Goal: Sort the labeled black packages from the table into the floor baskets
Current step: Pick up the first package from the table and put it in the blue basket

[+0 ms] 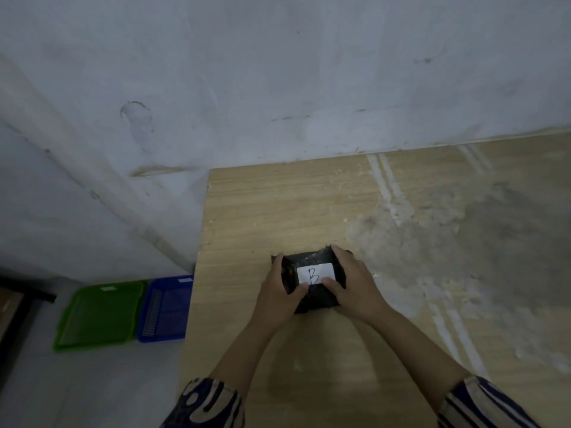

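We are gripping one black package [312, 282] with both hands over the wooden bench [278, 205], near its left edge. Our left hand [278, 296] is wrapping the package's left side, its fingers [277, 261] curling over the far left corner and its thumb pressing on top just below the white label [315, 273]. Our right hand [355, 285] is clasping the right side, fingers bent over the far right corner and thumb lying against the label's lower right edge. So the package is sitting squeezed between the fingers of both hands, label up, with a handwritten "B" showing between the two thumbs. We cannot tell whether its underside is touching the bench or hanging just above it.

Well to the left of our left fingers, down on the floor, the green basket [99, 313] and the blue basket [165, 307] are standing side by side, touching, the blue one partly tucked behind the bench edge. Patterned sleeves [210, 403] are covering both forearms.
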The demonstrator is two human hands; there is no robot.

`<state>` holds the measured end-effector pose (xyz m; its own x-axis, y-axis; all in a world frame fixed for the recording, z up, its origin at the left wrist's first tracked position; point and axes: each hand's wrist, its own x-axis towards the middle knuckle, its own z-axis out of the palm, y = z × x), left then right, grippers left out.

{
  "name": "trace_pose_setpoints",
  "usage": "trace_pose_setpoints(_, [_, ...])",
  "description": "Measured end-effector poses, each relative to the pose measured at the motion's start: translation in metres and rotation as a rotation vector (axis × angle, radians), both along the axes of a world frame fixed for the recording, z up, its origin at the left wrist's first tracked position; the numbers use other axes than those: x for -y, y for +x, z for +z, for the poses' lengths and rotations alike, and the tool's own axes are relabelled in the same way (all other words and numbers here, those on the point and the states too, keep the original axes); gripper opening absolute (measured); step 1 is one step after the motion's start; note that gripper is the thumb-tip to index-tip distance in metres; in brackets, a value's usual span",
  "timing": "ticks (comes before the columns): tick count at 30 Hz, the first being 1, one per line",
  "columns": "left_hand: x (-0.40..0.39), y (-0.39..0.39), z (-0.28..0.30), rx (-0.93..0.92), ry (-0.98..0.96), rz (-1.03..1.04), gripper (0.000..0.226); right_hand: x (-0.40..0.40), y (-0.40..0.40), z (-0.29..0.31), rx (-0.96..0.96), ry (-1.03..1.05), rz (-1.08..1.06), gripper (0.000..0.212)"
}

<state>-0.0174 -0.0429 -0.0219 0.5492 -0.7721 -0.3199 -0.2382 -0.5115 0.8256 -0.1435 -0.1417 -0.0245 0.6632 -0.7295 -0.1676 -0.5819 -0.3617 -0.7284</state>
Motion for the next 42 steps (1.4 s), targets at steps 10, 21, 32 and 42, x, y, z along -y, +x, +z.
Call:
trace_pose_setpoints(10, [-0.016,0.004,0.017,-0.046,-0.149,0.034,0.077,-0.009,0.001,0.024,0.180,0.112,-0.062,0.078])
trace_pose_setpoints(21, [-0.081,0.072,0.064,0.015,-0.219,-0.024,0.077,-0.065,0.051,0.065,0.304,0.244,0.073,0.086])
trace_pose_setpoints(32, [-0.204,0.192,0.088,0.443,-0.117,-0.152,0.051,-0.161,0.147,0.095,0.496,0.263,0.077,0.074])
trace_pose_setpoints(42, [-0.274,0.247,0.078,0.606,-0.023,-0.113,0.050,-0.211,0.218,0.077,0.421,0.316,0.185,0.078])
